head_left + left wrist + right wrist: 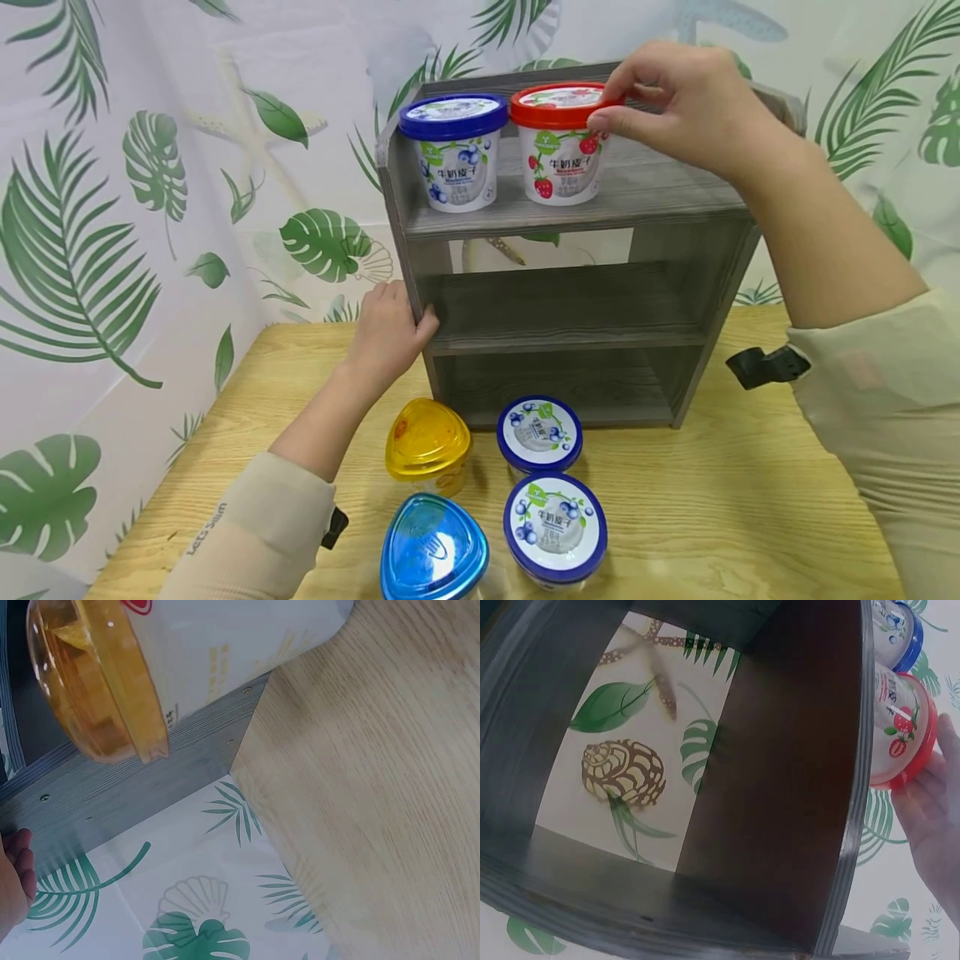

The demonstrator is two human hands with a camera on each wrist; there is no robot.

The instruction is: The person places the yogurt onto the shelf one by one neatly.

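A white cup with a red lid and strawberry pictures stands on the top board of a grey wooden shelf. My right hand pinches the right side of its lid, thumb in front. Just left of it stands a cup with a blue lid and blueberry pictures; the two lids nearly touch. In the right wrist view, my right hand is at the red rim. Lower down, my left hand holds the shelf's left side panel, thumb over the front edge; its fingers are partly hidden.
Before the shelf, on the wooden table, stand two more blue-lidded blueberry cups, a tub with a yellow triangular lid and one with a shiny blue triangular lid. Leaf-patterned sheeting hangs behind and at left.
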